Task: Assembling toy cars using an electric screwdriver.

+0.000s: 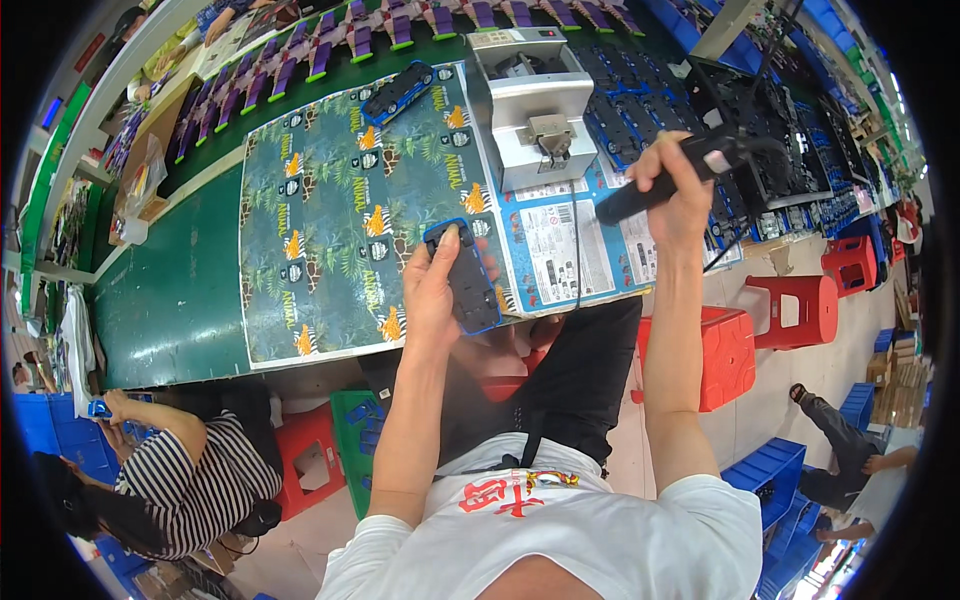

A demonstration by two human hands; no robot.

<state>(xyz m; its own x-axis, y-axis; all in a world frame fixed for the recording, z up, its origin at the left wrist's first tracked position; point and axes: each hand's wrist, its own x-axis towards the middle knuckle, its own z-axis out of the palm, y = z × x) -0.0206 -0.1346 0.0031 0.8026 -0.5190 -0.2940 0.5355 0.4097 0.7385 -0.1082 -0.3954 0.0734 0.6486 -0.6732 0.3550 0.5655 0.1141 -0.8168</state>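
Observation:
My left hand (pixel 430 290) is closed around a toy car (pixel 472 285), its black underside facing up and a blue edge showing. The thumb lies across the car's upper end. To its right, my right hand (pixel 682 200) grips a black electric screwdriver (pixel 628 204) that tilts down toward the left, apart from the car. A second blue-and-black toy car (pixel 400 92) lies on the printed sheet (pixel 345 215) farther off. Beyond and between my hands stands a grey screw feeder (pixel 530 110), partly over the sheets.
Rows of blue-and-black car parts (pixel 630 115) lie right of the feeder. Purple and green toys (pixel 320 55) line a belt along the far side. Red stools (pixel 800 310) stand at the right. A person in a striped shirt (pixel 200 480) works at the lower left.

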